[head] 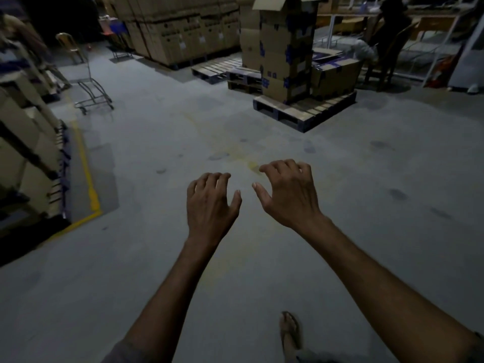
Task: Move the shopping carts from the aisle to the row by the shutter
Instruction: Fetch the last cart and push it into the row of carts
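1. Head view: the left hand [209,203] and the right hand [290,195] are held out ahead, palms down, side by side but not touching. The fingers of both are loosely curled, and nothing is held in either.
2. A sandalled foot [290,331] is seen below the forearms, on the concrete floor [235,271].
3. A shopping cart [94,98] is shown far ahead and to the left, well apart from both hands. It stands on its wheels just beyond the yellow floor line [86,174], beside the stacked shelving [26,153].
4. The left hand is judged the nearer to the cart, which lies up-left of both hands. The cart's long axis cannot be told with certainty in the dim light.
5. A loaded pallet [303,111] is placed ahead and to the right, away from the line between hands and cart.
6. No shutter and no row of carts is visible. The fetching of this cart is judged not yet begun.
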### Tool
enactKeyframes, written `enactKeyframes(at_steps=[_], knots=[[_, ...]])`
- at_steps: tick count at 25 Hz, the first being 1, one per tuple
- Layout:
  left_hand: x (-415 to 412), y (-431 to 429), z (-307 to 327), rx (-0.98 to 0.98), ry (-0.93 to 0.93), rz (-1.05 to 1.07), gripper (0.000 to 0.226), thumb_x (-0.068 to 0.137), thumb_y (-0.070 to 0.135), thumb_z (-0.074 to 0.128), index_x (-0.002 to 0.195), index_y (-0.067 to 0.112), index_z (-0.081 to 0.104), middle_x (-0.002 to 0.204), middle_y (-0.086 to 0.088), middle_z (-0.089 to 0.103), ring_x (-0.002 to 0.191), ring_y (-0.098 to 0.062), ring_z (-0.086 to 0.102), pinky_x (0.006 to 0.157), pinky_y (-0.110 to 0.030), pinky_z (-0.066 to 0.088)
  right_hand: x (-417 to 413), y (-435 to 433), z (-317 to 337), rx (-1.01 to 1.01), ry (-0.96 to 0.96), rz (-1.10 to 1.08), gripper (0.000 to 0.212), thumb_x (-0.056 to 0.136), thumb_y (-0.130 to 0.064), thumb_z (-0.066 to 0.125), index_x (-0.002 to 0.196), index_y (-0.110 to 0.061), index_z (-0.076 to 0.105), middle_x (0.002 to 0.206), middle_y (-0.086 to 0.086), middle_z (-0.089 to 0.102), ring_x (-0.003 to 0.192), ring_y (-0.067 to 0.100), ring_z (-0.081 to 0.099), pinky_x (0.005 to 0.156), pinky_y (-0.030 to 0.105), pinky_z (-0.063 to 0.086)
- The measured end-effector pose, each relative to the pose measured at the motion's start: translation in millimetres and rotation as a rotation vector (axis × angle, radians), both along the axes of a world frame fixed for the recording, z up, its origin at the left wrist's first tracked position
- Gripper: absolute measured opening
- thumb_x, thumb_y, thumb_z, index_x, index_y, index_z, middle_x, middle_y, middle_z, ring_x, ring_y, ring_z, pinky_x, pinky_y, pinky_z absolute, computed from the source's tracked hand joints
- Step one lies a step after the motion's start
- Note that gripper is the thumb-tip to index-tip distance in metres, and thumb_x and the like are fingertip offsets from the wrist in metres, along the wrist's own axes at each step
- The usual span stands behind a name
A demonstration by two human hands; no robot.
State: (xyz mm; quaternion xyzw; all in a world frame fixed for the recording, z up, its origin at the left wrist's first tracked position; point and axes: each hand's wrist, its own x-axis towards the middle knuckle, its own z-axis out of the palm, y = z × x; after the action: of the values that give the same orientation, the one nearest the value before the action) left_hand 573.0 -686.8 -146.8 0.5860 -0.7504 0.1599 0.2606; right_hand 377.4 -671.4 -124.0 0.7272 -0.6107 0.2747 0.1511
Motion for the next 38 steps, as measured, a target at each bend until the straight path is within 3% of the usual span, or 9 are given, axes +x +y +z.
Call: enactKeyframes(at_steps=[5, 9, 12, 27, 33, 38], knots=[[-7, -123, -1, 0.113, 0.146, 0.083, 0.047, 0.093, 0.050, 0.058, 0.132, 0.024, 0.060, 0.125, 0.002, 0.066, 0.112, -0.022, 0.062, 0.086, -0.038, 0.047, -10, -145, -8, 0.081, -0.072, 0.111, 0.043, 0.093, -0.056, 0.054, 0.122, -0.026, 0.064, 0.119, -0.003, 0.068, 0.105, 0.019, 0.062, 0.090, 0.040, 0.041], [-2, -204, 15, 0.146, 0.304, 0.183, 0.044, 0.093, 0.053, 0.058, 0.131, 0.031, 0.058, 0.120, 0.012, 0.067, 0.106, -0.013, 0.064, 0.080, -0.034, 0.052, 1, -253, 0, 0.114, -0.078, 0.203, 0.044, 0.094, -0.057, 0.053, 0.123, -0.026, 0.063, 0.120, -0.003, 0.068, 0.108, 0.019, 0.061, 0.090, 0.041, 0.041], [20, -257, 16, 0.132, 0.314, 0.250, 0.043, 0.093, 0.055, 0.057, 0.130, 0.033, 0.058, 0.116, 0.015, 0.067, 0.105, -0.011, 0.064, 0.078, -0.032, 0.050, 25, -320, -4, 0.133, -0.079, 0.269, 0.043, 0.094, -0.058, 0.052, 0.122, -0.028, 0.063, 0.119, -0.004, 0.068, 0.108, 0.019, 0.061, 0.091, 0.041, 0.041], [236, -561, 10, 0.103, 0.342, 0.344, 0.040, 0.093, 0.055, 0.057, 0.128, 0.035, 0.057, 0.115, 0.016, 0.066, 0.102, -0.009, 0.065, 0.075, -0.032, 0.053, 240, -638, -11, 0.197, -0.183, 0.418, 0.040, 0.095, -0.058, 0.053, 0.120, -0.029, 0.064, 0.114, -0.008, 0.068, 0.107, 0.017, 0.061, 0.094, 0.040, 0.039], [297, -674, 8, 0.029, 0.228, 0.346, 0.044, 0.092, 0.048, 0.060, 0.130, 0.025, 0.061, 0.124, 0.005, 0.066, 0.117, -0.019, 0.058, 0.091, -0.038, 0.047, 305, -750, -12, 0.116, -0.131, 0.405, 0.039, 0.094, -0.056, 0.054, 0.118, -0.027, 0.065, 0.116, -0.007, 0.069, 0.108, 0.018, 0.058, 0.089, 0.038, 0.039], [337, -795, -8, 0.041, 0.217, 0.350, 0.043, 0.092, 0.048, 0.059, 0.129, 0.025, 0.061, 0.125, 0.005, 0.065, 0.118, -0.019, 0.057, 0.091, -0.039, 0.046, 350, -878, -27, 0.136, -0.144, 0.438, 0.041, 0.095, -0.058, 0.053, 0.120, -0.028, 0.065, 0.119, -0.007, 0.068, 0.112, 0.017, 0.056, 0.091, 0.038, 0.038]])
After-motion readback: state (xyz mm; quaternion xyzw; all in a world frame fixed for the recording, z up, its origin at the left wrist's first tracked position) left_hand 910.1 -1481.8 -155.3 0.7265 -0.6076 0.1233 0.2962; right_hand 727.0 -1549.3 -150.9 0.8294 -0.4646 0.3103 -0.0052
